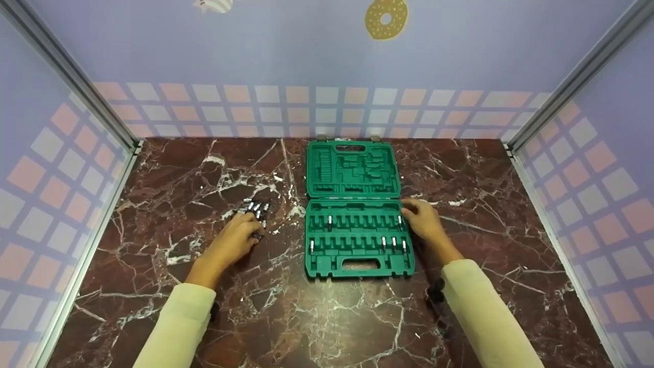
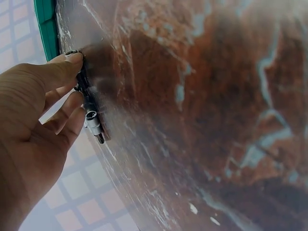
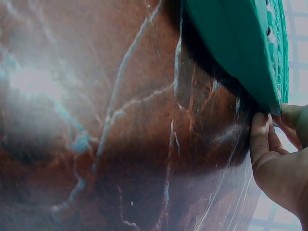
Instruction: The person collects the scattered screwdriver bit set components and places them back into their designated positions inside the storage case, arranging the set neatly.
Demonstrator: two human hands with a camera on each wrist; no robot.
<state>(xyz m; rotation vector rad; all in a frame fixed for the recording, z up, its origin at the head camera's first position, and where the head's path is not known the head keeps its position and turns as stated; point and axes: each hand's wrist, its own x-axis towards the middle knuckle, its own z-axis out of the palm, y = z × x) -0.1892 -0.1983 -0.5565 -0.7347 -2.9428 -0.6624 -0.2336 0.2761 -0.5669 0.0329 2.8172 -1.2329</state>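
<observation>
Behind, checkered wall (image 1: pixel 265 94); left hand (image 1: pixel 232 237) hides some bits (image 1: pixel 258 208).

One case (image 1: pixel 352 198) lies at the centre of the frame, with one lid (image 1: pixel 352 168) above and one tray (image 1: pixel 357 232) below, plus two latches (image 1: pixel 375 138) at its top edge. Six bits (image 1: pixel 330 223) sit in the tray: two in the upper row, four in the lower. Left of centre are at least four loose bits (image 1: pixel 258 208); the left hand (image 1: pixel 236 239) hides some, so their full number cannot be told. With the right hand (image 1: pixel 425 221), two hands show, in two sleeves (image 1: pixel 490 312). One doughnut print (image 1: pixel 376 28) is at the top.
</observation>
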